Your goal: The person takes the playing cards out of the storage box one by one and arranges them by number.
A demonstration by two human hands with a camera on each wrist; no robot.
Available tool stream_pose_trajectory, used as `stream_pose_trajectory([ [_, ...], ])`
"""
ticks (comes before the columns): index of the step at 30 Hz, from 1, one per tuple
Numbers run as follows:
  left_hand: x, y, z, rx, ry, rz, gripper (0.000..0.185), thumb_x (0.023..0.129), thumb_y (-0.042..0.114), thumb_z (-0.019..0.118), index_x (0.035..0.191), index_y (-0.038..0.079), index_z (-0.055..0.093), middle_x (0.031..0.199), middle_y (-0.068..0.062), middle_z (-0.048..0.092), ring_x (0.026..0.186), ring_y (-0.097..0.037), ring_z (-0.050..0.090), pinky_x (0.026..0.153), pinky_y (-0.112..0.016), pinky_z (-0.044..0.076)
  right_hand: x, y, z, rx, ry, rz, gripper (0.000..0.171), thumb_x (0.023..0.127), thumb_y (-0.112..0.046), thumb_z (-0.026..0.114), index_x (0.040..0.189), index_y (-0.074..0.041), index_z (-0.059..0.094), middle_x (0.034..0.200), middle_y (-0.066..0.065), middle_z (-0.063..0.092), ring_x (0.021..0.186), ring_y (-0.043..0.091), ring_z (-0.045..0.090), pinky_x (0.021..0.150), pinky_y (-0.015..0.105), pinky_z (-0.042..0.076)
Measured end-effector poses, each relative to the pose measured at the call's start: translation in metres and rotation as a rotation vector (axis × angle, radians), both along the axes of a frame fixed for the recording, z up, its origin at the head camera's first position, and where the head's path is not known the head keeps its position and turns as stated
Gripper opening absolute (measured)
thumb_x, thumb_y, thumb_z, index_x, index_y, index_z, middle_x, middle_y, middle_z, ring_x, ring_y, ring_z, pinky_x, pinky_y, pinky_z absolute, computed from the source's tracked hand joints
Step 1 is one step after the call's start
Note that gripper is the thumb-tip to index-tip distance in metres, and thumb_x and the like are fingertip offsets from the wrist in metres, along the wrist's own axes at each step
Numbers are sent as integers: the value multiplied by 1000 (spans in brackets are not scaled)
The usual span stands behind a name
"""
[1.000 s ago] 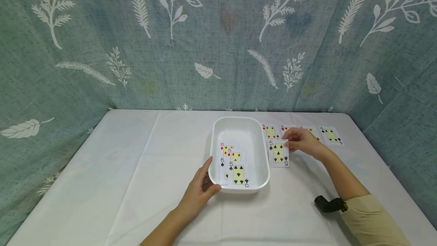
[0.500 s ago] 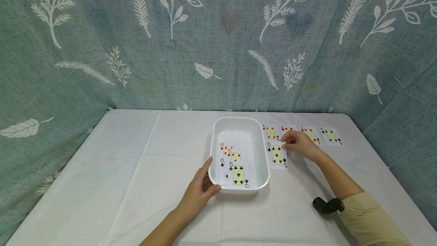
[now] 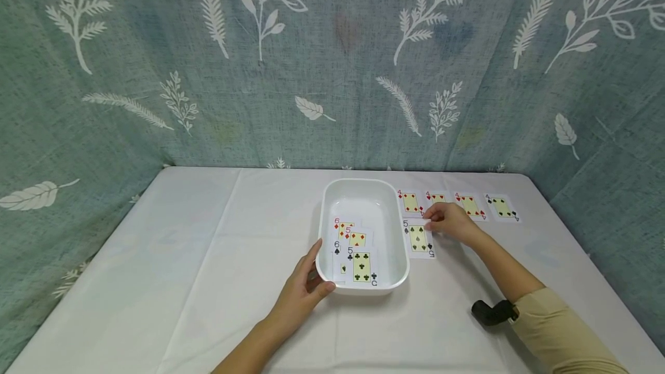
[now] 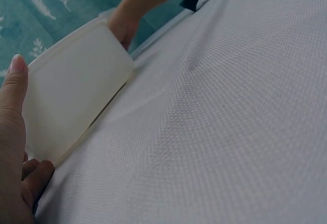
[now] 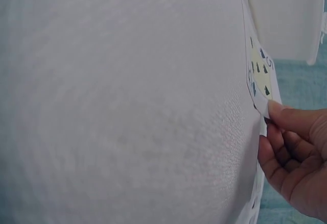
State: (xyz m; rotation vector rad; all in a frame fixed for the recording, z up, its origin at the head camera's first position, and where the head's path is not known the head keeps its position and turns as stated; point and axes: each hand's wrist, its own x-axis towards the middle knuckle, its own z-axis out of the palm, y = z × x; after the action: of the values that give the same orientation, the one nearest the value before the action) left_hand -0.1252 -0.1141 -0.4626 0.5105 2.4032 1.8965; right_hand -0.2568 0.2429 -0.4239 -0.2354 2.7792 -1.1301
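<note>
A white tub (image 3: 397, 229) stands mid-table and holds several face-up cards, among them a five of clubs (image 3: 362, 267) and a six of diamonds (image 3: 343, 225). My left hand (image 3: 314, 273) grips the tub's near-left corner, thumb along the wall (image 4: 76, 91). Just right of the tub lies a five of spades (image 3: 418, 238). My right hand (image 3: 449, 219) pinches its far right corner, and the right wrist view shows thumb and fingers (image 5: 286, 122) closed on that corner of the card (image 5: 260, 73). Behind it runs a row of fours (image 3: 410, 202).
The row of face-up fours ends at a black four (image 3: 501, 206) near the table's right edge. A leaf-print curtain (image 3: 332, 62) closes off the back and sides. A black wrist strap (image 3: 490, 311) sits on my right forearm. White cloth (image 3: 182, 258) covers the table.
My right hand has drawn the five of spades slightly left, closer to the tub, and it lies flatter on the cloth. The left hand has stayed on the tub's corner.
</note>
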Motion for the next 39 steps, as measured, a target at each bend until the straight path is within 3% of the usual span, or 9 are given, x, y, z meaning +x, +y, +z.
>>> stream_pose_trajectory([
  [6,-1,1,-2,-8,26,3,82,86,17,69,152,23,20,135,-15,43,119,-30,54,99,-30,48,0,-2,1,31,-1,-3,14,82,-3,71,92,0,63,78,5,59,69,15,50,53,20,44],
  [13,0,1,-2,-4,34,3,81,86,17,69,151,22,21,135,-16,43,119,-30,54,99,-30,48,1,-6,1,90,1,-5,12,82,-3,71,91,-1,63,81,6,60,74,16,52,62,24,46],
  [27,0,2,2,-2,-22,23,82,85,16,70,151,25,22,137,-12,43,120,-28,53,100,-29,47,5,-8,6,193,31,-4,23,76,-13,79,90,-4,63,78,4,59,74,17,51,64,26,42],
  [39,0,0,0,3,-14,6,82,86,19,69,151,28,20,138,-14,41,121,-30,53,100,-28,48,14,-7,18,176,102,12,27,79,-18,77,97,-2,66,78,5,61,72,16,53,62,26,44],
])
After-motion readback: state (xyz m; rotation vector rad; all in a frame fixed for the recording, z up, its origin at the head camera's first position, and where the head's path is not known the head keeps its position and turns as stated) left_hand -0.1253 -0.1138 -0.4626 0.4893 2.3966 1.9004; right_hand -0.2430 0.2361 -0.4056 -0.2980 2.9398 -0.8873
